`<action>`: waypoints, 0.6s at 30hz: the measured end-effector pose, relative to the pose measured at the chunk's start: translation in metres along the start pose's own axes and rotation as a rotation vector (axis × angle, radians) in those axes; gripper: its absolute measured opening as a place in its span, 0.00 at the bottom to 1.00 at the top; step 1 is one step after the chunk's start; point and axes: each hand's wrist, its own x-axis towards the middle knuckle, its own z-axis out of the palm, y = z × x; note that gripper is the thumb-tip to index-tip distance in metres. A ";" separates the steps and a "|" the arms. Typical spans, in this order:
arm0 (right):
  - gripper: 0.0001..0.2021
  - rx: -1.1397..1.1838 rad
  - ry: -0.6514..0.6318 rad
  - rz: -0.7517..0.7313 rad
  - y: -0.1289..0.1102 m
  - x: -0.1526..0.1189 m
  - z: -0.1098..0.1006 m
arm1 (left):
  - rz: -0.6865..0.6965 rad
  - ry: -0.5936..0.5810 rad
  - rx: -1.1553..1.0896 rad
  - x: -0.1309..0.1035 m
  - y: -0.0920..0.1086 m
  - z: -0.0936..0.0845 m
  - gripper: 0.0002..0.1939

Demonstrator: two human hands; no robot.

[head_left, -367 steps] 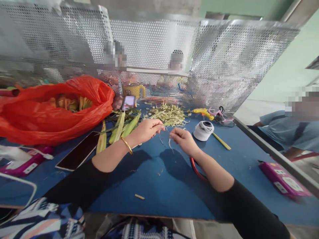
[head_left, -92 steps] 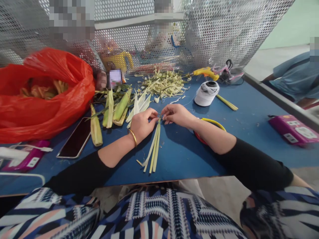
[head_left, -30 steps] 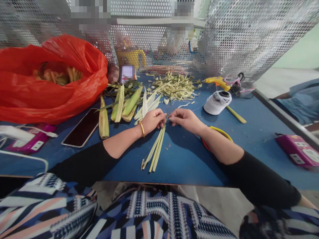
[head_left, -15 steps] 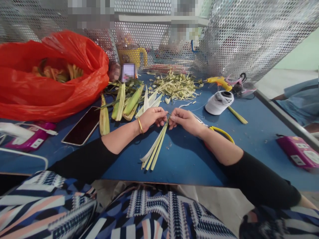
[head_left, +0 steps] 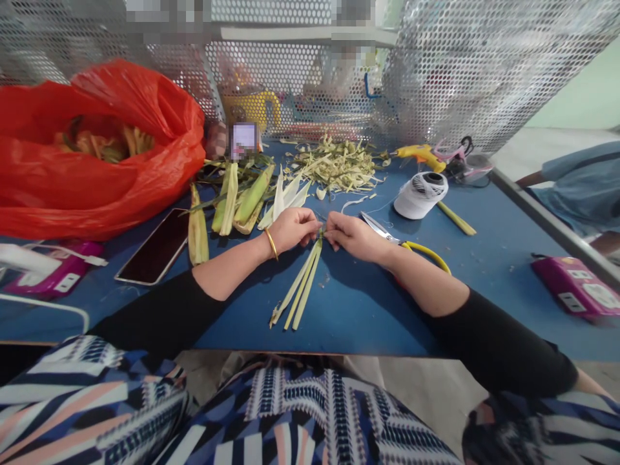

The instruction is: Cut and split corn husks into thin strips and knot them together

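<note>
A small bundle of pale green corn husk strips fans out over the blue table toward me, its narrow top end between my fingertips. My left hand, with a gold bangle at the wrist, is closed in a pinch at that end. From the other side, my right hand also pinches there, fingertips almost meeting the left ones. Any thread between the fingers is too fine to make out. Behind my right wrist lie yellow-handled scissors, partly covered by the forearm. A white thread spool stands beyond them.
Corn husks and a heap of husk scraps lie at the back. To the left are a red plastic bag, a phone and a power strip. A yellow glue gun and a purple socket block are right.
The whole view has shifted slightly, so things sit further left. My right hand has closed in against the strips' top end, and the strips are drawn closer together. The scissor blades show more.
</note>
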 end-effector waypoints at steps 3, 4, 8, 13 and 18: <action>0.07 -0.017 -0.031 0.005 0.000 0.000 -0.002 | -0.007 0.003 0.019 0.000 0.001 0.000 0.14; 0.07 -0.005 -0.036 0.007 0.000 0.000 -0.002 | -0.012 0.007 0.021 0.000 0.001 0.000 0.14; 0.06 0.110 -0.030 0.047 0.001 0.001 -0.002 | -0.060 0.033 -0.028 -0.001 0.000 -0.002 0.14; 0.12 0.160 0.074 0.089 0.000 0.001 -0.004 | -0.178 -0.015 -0.229 -0.003 -0.002 -0.005 0.10; 0.16 0.267 0.094 0.126 -0.003 0.000 -0.004 | -0.224 -0.027 -0.311 -0.004 -0.003 -0.003 0.11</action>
